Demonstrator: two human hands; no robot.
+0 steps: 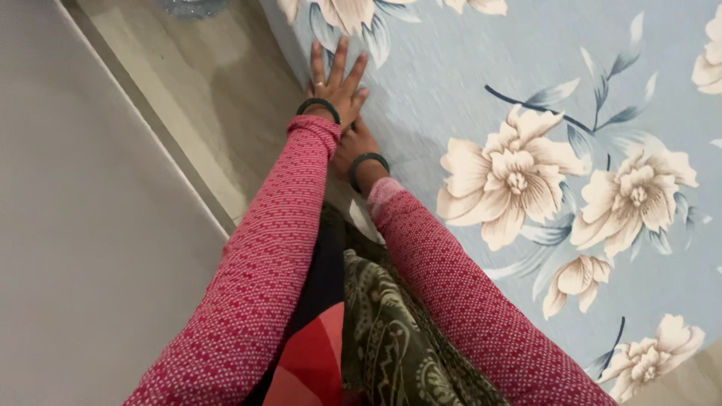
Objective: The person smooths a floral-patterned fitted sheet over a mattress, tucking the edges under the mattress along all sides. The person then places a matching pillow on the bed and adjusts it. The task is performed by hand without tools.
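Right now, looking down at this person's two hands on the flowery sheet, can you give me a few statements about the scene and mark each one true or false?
1. The left hand lies flat with fingers spread on the light blue bedsheet with cream flowers. True.
2. The right hand is far from the left one. False: it sits right beside it, partly tucked under the left wrist.
3. Each wrist carries a dark bangle. True.
4. The sleeves are plain green. False: the knitted sleeves are red-pink with small white dots.
5. The right hand grips a cup. False: no cup shows; it rests at the sheet's edge.
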